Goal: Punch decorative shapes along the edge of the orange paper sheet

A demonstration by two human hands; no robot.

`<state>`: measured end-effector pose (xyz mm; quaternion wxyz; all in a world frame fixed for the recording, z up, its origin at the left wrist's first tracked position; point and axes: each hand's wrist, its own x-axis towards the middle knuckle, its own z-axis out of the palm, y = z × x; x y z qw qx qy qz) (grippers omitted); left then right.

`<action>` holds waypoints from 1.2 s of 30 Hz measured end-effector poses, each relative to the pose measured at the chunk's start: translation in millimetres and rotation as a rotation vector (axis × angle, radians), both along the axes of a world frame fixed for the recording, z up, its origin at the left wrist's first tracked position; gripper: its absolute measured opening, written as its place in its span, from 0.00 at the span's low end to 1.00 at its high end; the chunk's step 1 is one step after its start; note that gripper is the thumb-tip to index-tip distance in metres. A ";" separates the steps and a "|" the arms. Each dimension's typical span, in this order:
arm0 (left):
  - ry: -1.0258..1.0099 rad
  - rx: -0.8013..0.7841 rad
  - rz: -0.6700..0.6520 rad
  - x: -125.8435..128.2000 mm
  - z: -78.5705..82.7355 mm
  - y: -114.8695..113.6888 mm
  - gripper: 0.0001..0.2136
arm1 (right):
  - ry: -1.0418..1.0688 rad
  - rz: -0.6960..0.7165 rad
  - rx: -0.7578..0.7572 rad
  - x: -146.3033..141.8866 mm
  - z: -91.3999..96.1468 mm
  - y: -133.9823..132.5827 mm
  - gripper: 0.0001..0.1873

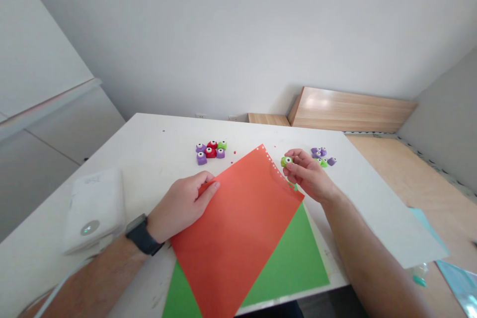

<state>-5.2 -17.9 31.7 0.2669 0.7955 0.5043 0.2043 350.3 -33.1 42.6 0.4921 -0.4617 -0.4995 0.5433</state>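
Observation:
My left hand pinches the left edge of a red paper sheet, thumb on top, lifting it off the white table. A row of small punched holes runs along the sheet's upper right edge. My right hand holds a small green craft punch in its fingertips, right at that punched edge. A green paper sheet lies under the red one. A black watch sits on my left wrist.
Several red, purple and green punches sit grouped beyond the red sheet; more purple and green ones lie behind my right hand. A white device with a green light rests at the left. Wooden boards lean against the far wall.

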 end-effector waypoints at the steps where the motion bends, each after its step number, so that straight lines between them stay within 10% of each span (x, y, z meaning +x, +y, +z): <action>1: 0.001 0.003 0.000 0.0 -0.4 0.3 0.15 | 0.000 0.000 -0.005 -1.0 -0.1 0.4 0.20; 26: -0.015 0.001 0.018 -0.8 -0.1 -0.1 0.15 | -0.762 0.047 0.114 -6.3 -27.3 0.9 0.15; 36: -0.009 0.006 0.023 -1.3 -0.4 0.4 0.15 | -0.455 -0.016 0.043 13.0 -3.8 2.2 0.23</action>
